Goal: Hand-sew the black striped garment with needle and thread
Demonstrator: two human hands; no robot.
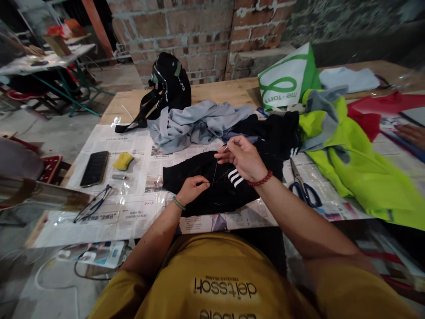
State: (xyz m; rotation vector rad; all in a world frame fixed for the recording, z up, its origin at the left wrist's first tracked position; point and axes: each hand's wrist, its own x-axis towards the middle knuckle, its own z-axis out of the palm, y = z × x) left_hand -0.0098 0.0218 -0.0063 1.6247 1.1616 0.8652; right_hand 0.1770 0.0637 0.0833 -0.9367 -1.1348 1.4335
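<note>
- The left hand [192,189] is low over the black garment [186,167], thumb and forefinger pressed together at the cloth; whether they grip cloth or thread is too small to tell.
- The right hand [244,159] is raised above the garment, palm partly up, its thumb and forefinger pinching the thread [215,170], which runs down toward the left fingers.
- The garment lies on newspaper [99,226] at the near edge of the surface [114,108], its white stripes [236,178] below the right hand.
- Behind it are a grey cloth [202,122] and a black bag [173,84].
- Well left of the garment lie a phone [94,169], a yellow sponge [122,161] and glasses [96,205].
- To its right, scissors [300,185] lie near a lime jacket [358,155].
- At the far right, another person's hand [411,133] rests near a red cloth [368,116].
</note>
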